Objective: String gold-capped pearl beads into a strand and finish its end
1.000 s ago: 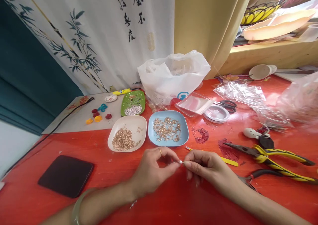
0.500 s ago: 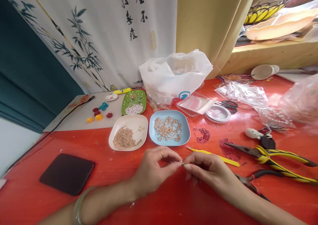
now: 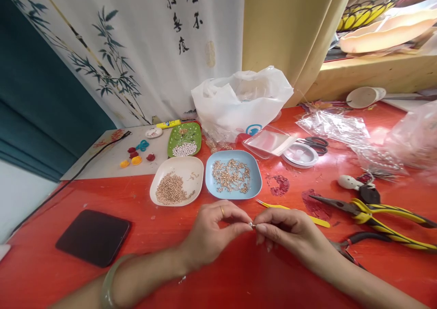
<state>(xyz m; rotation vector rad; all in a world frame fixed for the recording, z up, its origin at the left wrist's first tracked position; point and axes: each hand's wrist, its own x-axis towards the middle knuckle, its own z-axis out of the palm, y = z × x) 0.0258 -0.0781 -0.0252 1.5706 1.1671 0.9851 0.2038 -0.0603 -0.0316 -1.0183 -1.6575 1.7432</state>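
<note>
My left hand [image 3: 213, 234] and my right hand [image 3: 290, 234] meet fingertip to fingertip over the red table [image 3: 218, 281], both pinched on a tiny bead [image 3: 251, 225] with a thin wire or pin that is too small to make out. My left wrist wears a pale green bangle [image 3: 108, 284] and one finger has a ring. Just beyond my hands stand a white dish [image 3: 177, 187] of gold beads and a blue dish [image 3: 233, 176] of gold findings. A green dish [image 3: 183, 139] of white pearls lies farther back.
Yellow tweezers [image 3: 293, 208] lie right of my hands. Yellow-handled pliers [image 3: 372, 211] and a second pair [image 3: 351, 247] lie at the right. A black phone [image 3: 93, 237] rests at the left. A white plastic bag [image 3: 241, 100], scissors [image 3: 316, 143], a thread spool [image 3: 300, 154] and clear bags [image 3: 332, 124] stand behind.
My hands have stayed pinched together at the same spot; the fingertips have closed slightly tighter round the bead. The view shifted a little.
</note>
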